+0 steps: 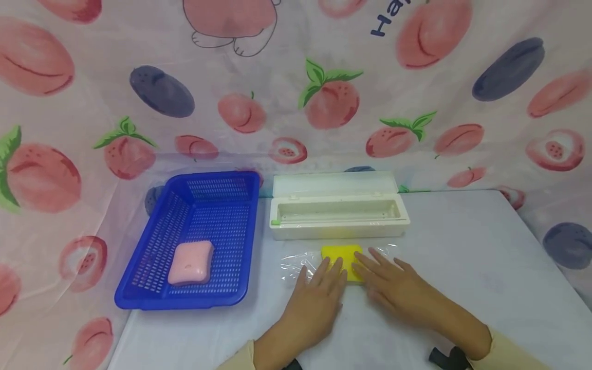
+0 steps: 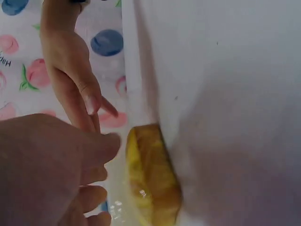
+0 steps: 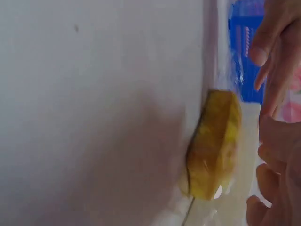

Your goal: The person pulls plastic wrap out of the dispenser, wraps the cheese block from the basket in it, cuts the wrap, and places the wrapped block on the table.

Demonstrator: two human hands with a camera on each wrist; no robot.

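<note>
Yellow block (image 1: 349, 255), just one, lies at fingertips (image 1: 339, 263) of two hands (image 1: 313, 307) (image 1: 401, 289).

Block (image 1: 348, 255) before box (image 1: 339, 231), basket (image 1: 224, 223) left

yellow block (image 1: 344, 253): partly hidden by left grip (image 1: 314, 308) and right grip (image 1: 393, 288); one end runs off left wrist view's bottom edge. mark (image 1: 187, 266) on pink block (image 1: 194, 257) too small to read. backdrop lettering (image 1: 383, 23) cut at head view's top edge.
</note>
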